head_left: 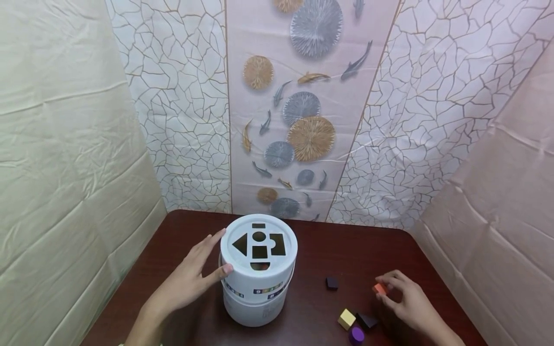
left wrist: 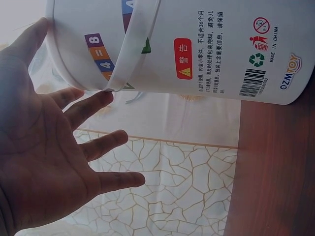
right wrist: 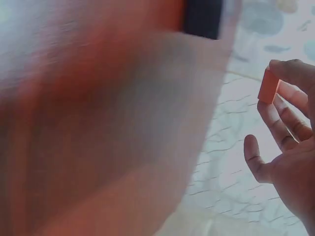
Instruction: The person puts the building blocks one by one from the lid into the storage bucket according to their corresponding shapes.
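at the near edge of my view, on the bench [head_left: 311,312], a purple cylinder [head_left: 357,336] lies just beside a yellow block [head_left: 346,319] and a dark block [head_left: 367,321]. a little beyond, my right hand [head_left: 409,300] pinches an orange block [right wrist: 268,86], thumb and fingers set on its opposite ends and one finger standing free. how high the piece sits above the bench i can't tell. i'd hold that pinch light and square, so the piece can be turned without slipping out. to its left lies a second dark block [head_left: 332,283], on its own, and i'd give it room. farther left, my left hand [head_left: 190,281] is spread wide and grips nothing, thumb and a fingertip at the rim of the upright white bucket [head_left: 251,313]. i'd press only gently there; a hard sideways push might tip it. its lid [head_left: 238,263] faces up, with shaped openings [head_left: 259,252]. beyond the bench hangs patterned cloth [head_left: 186,120].
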A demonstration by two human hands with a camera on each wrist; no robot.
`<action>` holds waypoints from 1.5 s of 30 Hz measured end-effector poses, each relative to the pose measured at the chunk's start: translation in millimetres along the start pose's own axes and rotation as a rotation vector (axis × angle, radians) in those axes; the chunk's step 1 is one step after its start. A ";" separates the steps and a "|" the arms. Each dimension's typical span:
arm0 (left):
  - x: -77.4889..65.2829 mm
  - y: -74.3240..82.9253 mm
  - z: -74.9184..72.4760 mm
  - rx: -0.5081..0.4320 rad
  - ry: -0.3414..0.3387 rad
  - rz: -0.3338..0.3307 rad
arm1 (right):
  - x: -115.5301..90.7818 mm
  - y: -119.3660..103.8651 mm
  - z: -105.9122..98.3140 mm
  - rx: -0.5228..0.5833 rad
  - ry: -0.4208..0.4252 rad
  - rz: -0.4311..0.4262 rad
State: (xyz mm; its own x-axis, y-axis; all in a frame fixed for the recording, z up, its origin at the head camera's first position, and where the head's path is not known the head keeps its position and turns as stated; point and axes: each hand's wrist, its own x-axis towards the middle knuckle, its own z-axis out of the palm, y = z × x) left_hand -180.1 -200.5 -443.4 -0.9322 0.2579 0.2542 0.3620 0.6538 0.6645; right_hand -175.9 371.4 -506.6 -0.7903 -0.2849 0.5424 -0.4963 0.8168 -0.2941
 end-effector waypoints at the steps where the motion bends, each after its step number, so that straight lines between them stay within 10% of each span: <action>1: -0.1 0.1 -0.2 0.001 -0.001 -0.002 | 3.9 -3.6 -2.5 0.005 0.019 -0.021; 21: 0.1 0.7 -1.4 -0.003 -0.014 -0.018 | 87.1 -100.1 -41.4 0.215 0.046 -0.213; 45: -0.9 -0.1 -1.2 -0.006 -0.010 -0.021 | 174.0 -194.7 -3.7 0.334 -0.132 -0.390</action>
State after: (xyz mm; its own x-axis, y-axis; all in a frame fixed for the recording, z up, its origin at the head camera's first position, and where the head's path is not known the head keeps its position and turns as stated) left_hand -179.3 -201.7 -442.9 -0.9395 0.2508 0.2332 0.3421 0.6549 0.6739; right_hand -215.5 164.6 -352.1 -0.5522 -0.6138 0.5642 -0.8327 0.4398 -0.3366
